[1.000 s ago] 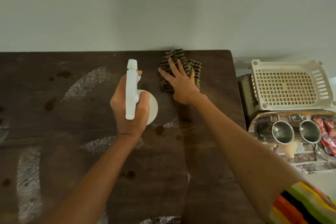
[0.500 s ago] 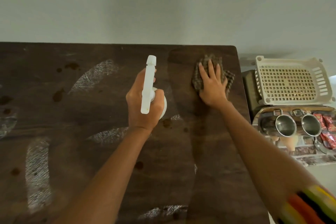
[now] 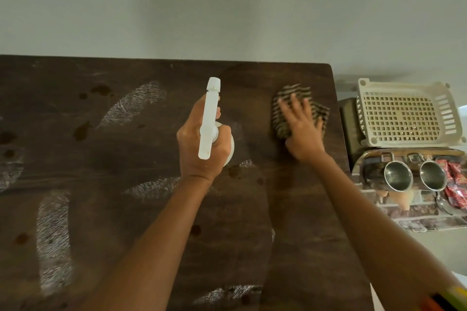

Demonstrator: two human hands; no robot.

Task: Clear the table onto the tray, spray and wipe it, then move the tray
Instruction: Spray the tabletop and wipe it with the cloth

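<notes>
Head view, left hand [image 3: 199,156] gripping spray bottle [image 3: 210,113], right hand [image 3: 303,135] flat on cloth [image 3: 290,90], stained dark table [image 3: 106,159], pale wall [image 3: 227,7]

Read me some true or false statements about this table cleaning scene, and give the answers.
1. The left hand grips the white spray bottle. True.
2. The right hand holds a sponge. False: it presses flat on a striped cloth.
3. The two steel mugs stand on the wooden table. False: they are on the tray beside it.
4. The cloth lies near the table's far right corner. True.
</notes>
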